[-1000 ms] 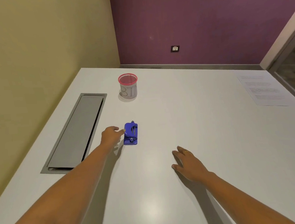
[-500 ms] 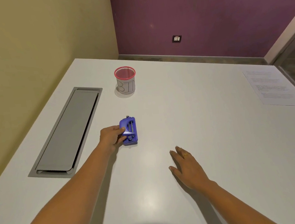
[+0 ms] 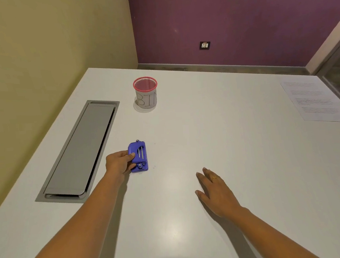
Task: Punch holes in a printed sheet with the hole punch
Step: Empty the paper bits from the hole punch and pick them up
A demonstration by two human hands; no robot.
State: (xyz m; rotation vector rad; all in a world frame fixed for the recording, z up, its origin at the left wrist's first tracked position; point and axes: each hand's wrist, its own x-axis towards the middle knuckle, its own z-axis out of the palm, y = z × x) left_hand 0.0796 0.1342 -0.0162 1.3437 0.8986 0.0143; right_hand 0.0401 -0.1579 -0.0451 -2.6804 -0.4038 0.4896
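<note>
The task is barely begun. The left hand (image 3: 120, 163) has its fingers (image 3: 130, 155) clamped on the blue hole punch (image 3: 138, 156), which sits on the white surface (image 3: 217, 137). The right hand (image 3: 215, 190) lies flat, fingers apart, holding nothing. The printed sheet (image 3: 314, 100) lies unpunched, well apart to the far right of both hands.

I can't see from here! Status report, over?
Left hand gripping hole punch. Right hand flat, empty. Printed sheet far right, unpunched. Nothing between.
</note>
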